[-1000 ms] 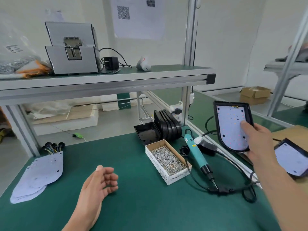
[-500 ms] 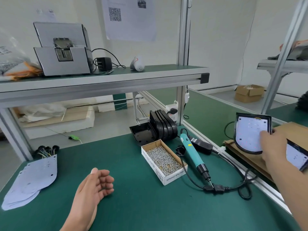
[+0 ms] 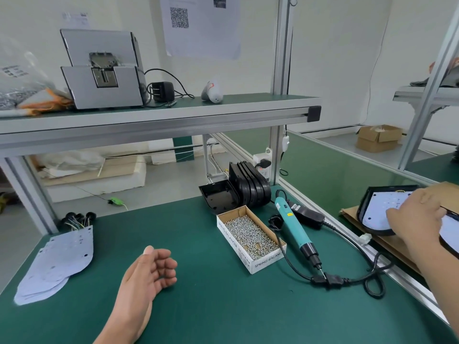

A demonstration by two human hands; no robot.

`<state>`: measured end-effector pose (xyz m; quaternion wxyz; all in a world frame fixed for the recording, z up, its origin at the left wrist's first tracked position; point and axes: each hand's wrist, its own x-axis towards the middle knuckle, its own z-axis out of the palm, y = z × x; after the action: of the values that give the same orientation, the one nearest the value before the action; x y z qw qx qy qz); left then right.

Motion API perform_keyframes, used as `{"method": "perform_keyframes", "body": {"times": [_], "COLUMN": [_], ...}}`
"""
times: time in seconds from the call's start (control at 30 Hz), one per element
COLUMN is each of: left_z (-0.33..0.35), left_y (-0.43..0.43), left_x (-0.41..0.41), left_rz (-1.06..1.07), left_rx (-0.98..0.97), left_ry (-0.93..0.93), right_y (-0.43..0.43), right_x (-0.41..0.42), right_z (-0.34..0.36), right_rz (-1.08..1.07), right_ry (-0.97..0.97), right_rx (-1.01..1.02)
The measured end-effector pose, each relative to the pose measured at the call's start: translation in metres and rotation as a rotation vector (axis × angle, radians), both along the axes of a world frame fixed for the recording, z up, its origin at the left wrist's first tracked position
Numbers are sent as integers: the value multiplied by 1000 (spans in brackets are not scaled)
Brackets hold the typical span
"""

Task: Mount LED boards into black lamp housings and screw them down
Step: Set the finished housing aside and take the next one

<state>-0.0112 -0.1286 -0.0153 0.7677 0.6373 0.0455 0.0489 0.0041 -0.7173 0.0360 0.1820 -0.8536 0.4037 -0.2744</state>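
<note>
Your right hand lies over boarded housing on cardboard, far right, beyond table edge; grip hidden, cannot tell. Your left hand idle, palm up, fingers loosely curled, empty. LED boards lie to its left, nearer that hand; empty housings at table back.

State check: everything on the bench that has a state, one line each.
Left hand: open, palm up, on bench.
Right hand: holds lamp, board fitted.
Screwdriver: lying idle on bench.
Screw box: open, nearly full.
Housing: empty, hollow side up.
Housing stack: standing on edge.
Boards: loose pile, unmounted.
</note>
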Motion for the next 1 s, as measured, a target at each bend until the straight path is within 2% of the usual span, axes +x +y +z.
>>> {"method": "perform_keyframes", "body": {"times": [0.27, 0.43, 0.63, 0.8, 1.0], "left_z": [2, 2, 2, 3, 3], "left_y": [0, -1, -1, -3, -4], "left_x": [-3, -4, -4, -6, -7], "left_rz": [-12, -19, -28, -18, -16], "left_rx": [-3, 1, 5, 19, 24], "left_ry": [-18, -21, -20, -22, -13], "right_y": [2, 16, 40, 101, 211], "right_x": [-10, -14, -3, 9, 28], "right_z": [1, 0, -2, 0, 2], "right_rz": [6, 83, 217, 473, 792], "right_ry": [80, -27, -193, -330, -242], "right_rx": [-82, -67, -224, -297, -287]}}
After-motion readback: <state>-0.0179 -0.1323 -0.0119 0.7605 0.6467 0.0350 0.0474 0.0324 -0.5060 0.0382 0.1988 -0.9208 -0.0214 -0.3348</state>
